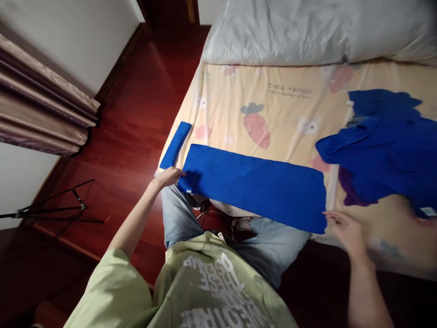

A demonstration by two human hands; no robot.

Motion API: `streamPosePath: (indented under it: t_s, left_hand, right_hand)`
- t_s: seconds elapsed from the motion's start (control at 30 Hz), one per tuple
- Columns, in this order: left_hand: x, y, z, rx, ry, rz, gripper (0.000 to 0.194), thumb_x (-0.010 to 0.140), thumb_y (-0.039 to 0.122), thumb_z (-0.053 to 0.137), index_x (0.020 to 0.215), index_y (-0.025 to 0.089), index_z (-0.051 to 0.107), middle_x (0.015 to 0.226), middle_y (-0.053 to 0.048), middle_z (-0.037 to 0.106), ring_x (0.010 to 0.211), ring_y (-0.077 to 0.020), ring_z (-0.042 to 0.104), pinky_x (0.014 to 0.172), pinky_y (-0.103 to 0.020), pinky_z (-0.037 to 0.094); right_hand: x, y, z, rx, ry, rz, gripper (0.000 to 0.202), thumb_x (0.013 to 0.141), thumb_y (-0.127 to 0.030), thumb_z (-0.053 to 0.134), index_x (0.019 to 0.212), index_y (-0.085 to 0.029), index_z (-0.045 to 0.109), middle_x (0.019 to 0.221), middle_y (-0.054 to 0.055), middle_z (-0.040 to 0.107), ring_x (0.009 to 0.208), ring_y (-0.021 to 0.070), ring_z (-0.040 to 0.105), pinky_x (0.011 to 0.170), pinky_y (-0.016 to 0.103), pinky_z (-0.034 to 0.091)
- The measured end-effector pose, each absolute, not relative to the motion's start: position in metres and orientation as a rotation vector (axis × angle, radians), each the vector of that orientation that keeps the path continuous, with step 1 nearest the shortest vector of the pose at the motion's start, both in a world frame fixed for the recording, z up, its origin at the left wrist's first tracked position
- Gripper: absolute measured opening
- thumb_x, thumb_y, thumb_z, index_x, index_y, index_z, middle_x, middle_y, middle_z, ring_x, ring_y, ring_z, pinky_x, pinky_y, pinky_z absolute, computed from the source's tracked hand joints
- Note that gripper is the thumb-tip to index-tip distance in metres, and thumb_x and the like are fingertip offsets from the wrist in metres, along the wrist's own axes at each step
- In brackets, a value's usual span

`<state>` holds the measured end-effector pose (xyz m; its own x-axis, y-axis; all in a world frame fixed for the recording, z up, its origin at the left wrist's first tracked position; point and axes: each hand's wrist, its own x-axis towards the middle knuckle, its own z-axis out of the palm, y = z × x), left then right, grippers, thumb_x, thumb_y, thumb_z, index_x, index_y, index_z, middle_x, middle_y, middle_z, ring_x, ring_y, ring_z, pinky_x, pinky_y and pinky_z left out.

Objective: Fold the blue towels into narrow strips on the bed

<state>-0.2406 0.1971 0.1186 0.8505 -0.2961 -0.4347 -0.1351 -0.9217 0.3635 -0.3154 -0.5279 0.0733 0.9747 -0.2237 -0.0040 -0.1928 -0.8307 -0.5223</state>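
A blue cloth (252, 184), folded into a long flat strip, lies along the near edge of the bed and partly overhangs it. At its left end, my left hand (170, 176) has its fingers closed on the cloth's edge. My right hand (344, 228) pinches the near right corner of the same cloth. A smaller blue cloth (175, 145), folded into a narrow bar, rests just beyond my left hand at the bed's left edge. To the right sits a loose, crumpled pile of blue cloths (392, 146), with a purple piece (353, 189) showing beneath.
The bed carries a yellow sheet (287, 114) printed with carrots and rabbits. A grey-white quilt (290, 32) is bunched at the far side. On the left are a red wooden floor (136, 109), curtains (41, 100) and a black tripod leg (51, 209).
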Motion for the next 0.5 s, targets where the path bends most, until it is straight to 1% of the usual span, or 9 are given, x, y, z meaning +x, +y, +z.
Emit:
streamPosePath:
  t_s: [0.07,0.17,0.23,0.33,0.4,0.5]
  left_hand:
    - [-0.204,0.19,0.121,2.692,-0.298,-0.463,0.042,0.093,0.017,0.048,0.121,0.022,0.077,0.121,-0.008,0.076,0.112,-0.0233,0.072,0.103,-0.032,0.055]
    - [-0.144,0.177,0.115,2.688,-0.277,-0.213,0.037,0.095,0.021,0.049,0.121,0.017,0.076,0.123,-0.013,0.074,0.118,-0.0268,0.069,0.107,-0.038,0.053]
    - [-0.111,0.17,0.107,2.714,-0.273,-0.186,0.037,0.093,0.022,0.052,0.121,0.015,0.075,0.124,-0.015,0.073,0.118,-0.0277,0.068,0.108,-0.04,0.052]
    - [-0.078,0.166,0.09,2.776,-0.291,-0.262,0.037,0.088,0.023,0.056,0.118,0.013,0.075,0.122,-0.015,0.073,0.114,-0.0284,0.068,0.106,-0.041,0.053]
    - [-0.067,0.169,0.079,2.81,-0.279,-0.32,0.035,0.084,0.021,0.058,0.112,0.015,0.078,0.113,-0.014,0.076,0.106,-0.0282,0.071,0.101,-0.039,0.055]
    - [-0.06,0.177,0.069,2.831,-0.265,-0.333,0.029,0.082,0.021,0.058,0.098,0.017,0.081,0.097,-0.013,0.078,0.095,-0.0278,0.072,0.092,-0.036,0.057]
  right_hand:
    - [-0.276,-0.532,0.083,-2.531,0.391,-0.137,0.026,0.08,-0.04,0.053,0.092,-0.039,0.076,0.101,0.008,0.079,0.084,0.0312,0.076,0.079,0.044,0.061]
    - [-0.21,-0.532,0.089,-2.657,0.366,-0.114,0.037,0.083,-0.036,0.052,0.111,-0.03,0.076,0.119,0.015,0.075,0.094,0.0319,0.075,0.09,0.045,0.058]
    - [-0.171,-0.529,0.086,-2.75,0.338,-0.024,0.044,0.084,-0.028,0.052,0.122,-0.021,0.073,0.126,0.018,0.072,0.103,0.0311,0.072,0.095,0.044,0.055]
    - [-0.131,-0.525,0.075,-2.841,0.29,0.139,0.046,0.086,-0.017,0.053,0.129,-0.01,0.069,0.133,0.024,0.067,0.119,0.0297,0.065,0.104,0.039,0.048]
    - [-0.118,-0.524,0.066,-2.857,0.289,0.241,0.044,0.088,-0.014,0.055,0.13,-0.006,0.068,0.129,0.025,0.068,0.118,0.028,0.065,0.105,0.036,0.046]
    - [-0.115,-0.527,0.057,-2.846,0.265,0.274,0.041,0.089,-0.012,0.06,0.128,-0.004,0.068,0.122,0.023,0.071,0.104,0.0235,0.068,0.1,0.03,0.046]
